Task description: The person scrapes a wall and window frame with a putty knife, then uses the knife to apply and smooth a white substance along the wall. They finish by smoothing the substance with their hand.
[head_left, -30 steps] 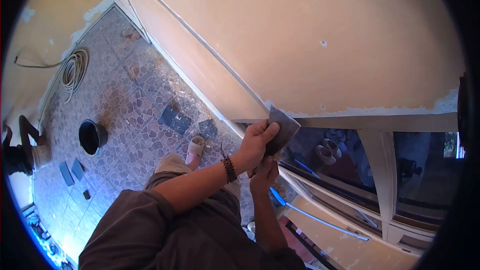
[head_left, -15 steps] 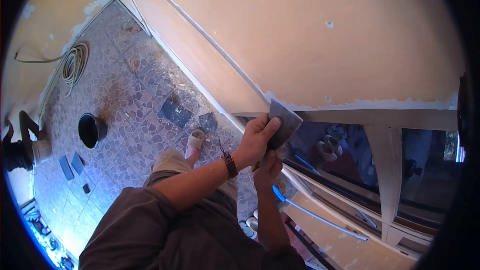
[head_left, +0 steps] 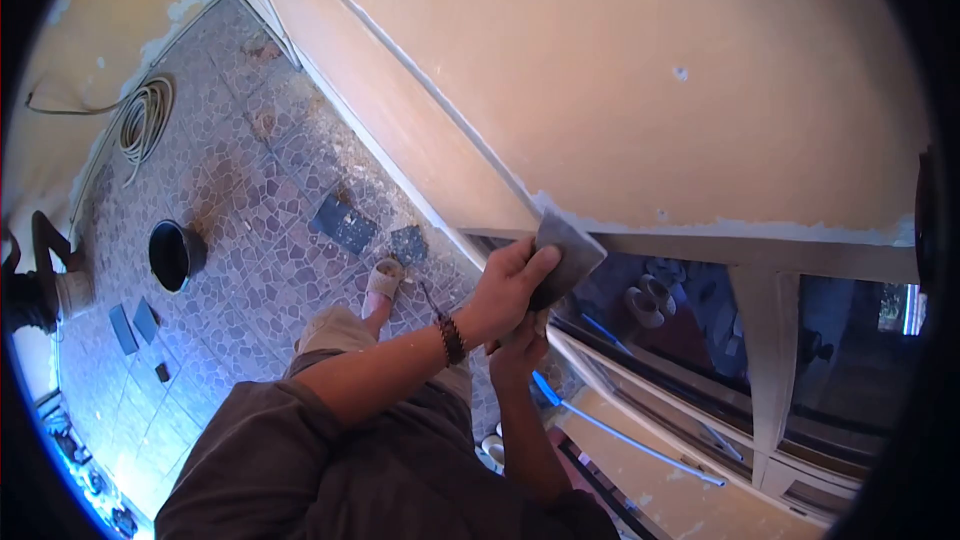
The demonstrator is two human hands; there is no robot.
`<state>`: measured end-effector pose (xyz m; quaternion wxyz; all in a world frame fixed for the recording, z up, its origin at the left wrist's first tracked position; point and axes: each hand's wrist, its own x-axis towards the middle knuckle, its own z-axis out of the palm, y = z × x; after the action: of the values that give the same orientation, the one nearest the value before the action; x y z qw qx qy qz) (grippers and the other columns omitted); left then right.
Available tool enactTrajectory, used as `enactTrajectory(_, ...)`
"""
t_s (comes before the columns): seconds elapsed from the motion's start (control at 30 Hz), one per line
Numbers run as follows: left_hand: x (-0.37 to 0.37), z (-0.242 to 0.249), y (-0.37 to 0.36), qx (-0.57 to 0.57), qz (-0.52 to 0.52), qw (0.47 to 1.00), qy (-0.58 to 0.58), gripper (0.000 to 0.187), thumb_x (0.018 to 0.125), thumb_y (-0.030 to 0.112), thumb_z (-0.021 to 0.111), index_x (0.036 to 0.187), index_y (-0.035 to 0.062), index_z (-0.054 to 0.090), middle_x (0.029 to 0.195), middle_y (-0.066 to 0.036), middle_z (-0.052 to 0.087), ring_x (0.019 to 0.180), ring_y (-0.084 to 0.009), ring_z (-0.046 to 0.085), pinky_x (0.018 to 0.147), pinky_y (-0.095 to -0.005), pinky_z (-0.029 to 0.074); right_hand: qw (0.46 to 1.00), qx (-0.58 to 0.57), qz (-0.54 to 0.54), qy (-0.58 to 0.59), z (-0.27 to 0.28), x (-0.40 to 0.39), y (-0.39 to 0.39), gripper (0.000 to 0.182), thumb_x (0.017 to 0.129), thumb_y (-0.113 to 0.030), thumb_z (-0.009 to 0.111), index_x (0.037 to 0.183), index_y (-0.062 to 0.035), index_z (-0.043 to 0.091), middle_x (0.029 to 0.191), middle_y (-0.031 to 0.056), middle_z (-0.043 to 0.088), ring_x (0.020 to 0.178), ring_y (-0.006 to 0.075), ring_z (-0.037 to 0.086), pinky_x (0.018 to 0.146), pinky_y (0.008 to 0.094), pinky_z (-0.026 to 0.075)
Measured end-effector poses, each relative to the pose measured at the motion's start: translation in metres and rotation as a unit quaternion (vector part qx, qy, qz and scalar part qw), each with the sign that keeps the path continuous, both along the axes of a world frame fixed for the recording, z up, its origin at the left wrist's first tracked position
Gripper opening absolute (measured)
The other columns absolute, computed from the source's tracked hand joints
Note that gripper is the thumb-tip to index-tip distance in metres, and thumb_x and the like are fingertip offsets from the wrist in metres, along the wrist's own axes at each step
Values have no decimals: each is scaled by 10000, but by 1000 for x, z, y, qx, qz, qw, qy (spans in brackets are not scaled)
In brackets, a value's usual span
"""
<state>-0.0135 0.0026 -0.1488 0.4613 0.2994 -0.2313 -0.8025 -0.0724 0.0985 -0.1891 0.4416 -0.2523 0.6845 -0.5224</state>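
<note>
My left hand [head_left: 505, 290], with a dark braided bracelet at its wrist, is closed on a flat grey putty scraper [head_left: 568, 248]. The thumb presses on the scraper's face. Its far corner overlaps the wall's lower edge, where a white filler strip [head_left: 740, 226] runs above the window frame. Just under the left hand, my right hand [head_left: 518, 348] is closed with fingers curled. What it grips is hidden behind the left hand and scraper, and I cannot tell what it is.
A black bucket [head_left: 177, 255], grey flat pieces [head_left: 345, 223] and a coiled hose [head_left: 147, 120] are on the tiled floor. Shoes [head_left: 650, 300] show behind the window glass. A blue-handled pole [head_left: 640, 443] slants below the window. Another person [head_left: 45, 290] is at far left.
The view has shifted slightly. My right hand has moved a little left and down, away from the scraper's lower end. The left hand keeps its hold on the scraper.
</note>
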Motion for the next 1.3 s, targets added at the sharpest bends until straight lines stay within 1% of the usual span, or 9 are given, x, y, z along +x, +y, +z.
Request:
enactTrajectory(0.23,10,15,0,-5,-31,999,-14,291,987,263,519,1078,-3,594,878,17,629,791,-29,535,716,-222,470,994,-85,38,61,17,7,-5,300,988,-275,398,997,2,514,626,31,551,461,93,535,379,231,372)
enactTrajectory(0.33,3,8,3,7,-13,1000,-18,294,991,269,512,1076,0,591,869,17,621,744,-22,540,642,-195,461,998,20,52,-11,4,-5,8,324,982,-279,408,1029,21,520,630,44,564,510,122,571,440,269,423)
enactTrajectory(0.53,27,-9,19,28,-3,999,-33,270,990,254,513,1051,6,602,825,22,615,749,-21,530,665,-210,459,945,-87,208,235,34,-22,17,288,928,-214,527,1065,36,568,881,120,624,847,193,619,771,329,482)
enactTrajectory(0.63,43,-13,17,-66,-71,986,-138,283,993,273,507,961,10,605,742,23,589,677,-23,518,581,-217,442,959,-153,95,218,61,-9,-15,281,895,-178,583,1085,29,584,999,135,618,920,201,606,823,325,471)
enactTrajectory(0.77,41,-11,18,-46,-87,986,-131,304,999,288,491,896,15,577,689,22,552,619,-30,495,525,-216,414,997,-53,49,32,60,1,-46,308,938,-189,583,1127,52,561,933,104,657,841,201,635,783,305,494)
enactTrajectory(0.87,46,-23,16,-73,-119,977,-161,289,1013,279,460,954,14,557,709,35,536,630,-27,474,533,-214,410,977,-169,-62,-113,78,21,-76,243,950,-183,577,1013,51,606,861,90,669,759,158,631,717,286,506)
enactTrajectory(1.03,40,-27,15,-111,-65,955,-266,357,1014,251,450,1237,-10,548,627,33,525,568,-25,473,490,-229,416,988,-121,-54,-85,56,19,-90,233,931,-184,608,907,47,608,781,93,652,657,144,624,594,265,504)
enactTrajectory(1.13,38,-32,13,-117,-63,936,-325,430,972,297,517,1299,18,513,616,-187,551,535,-169,605,561,-312,476,988,-100,-80,-88,53,22,-93,212,919,-166,623,887,42,599,766,88,644,623,144,619,536,244,490)
enactTrajectory(1.3,40,-25,4,-167,-15,909,-381,355,951,274,537,1219,47,589,627,-224,549,543,-282,632,537,-322,474,983,-134,-114,-55,56,32,-107,258,909,-219,633,834,19,567,649,90,592,509,141,555,470,248,452)
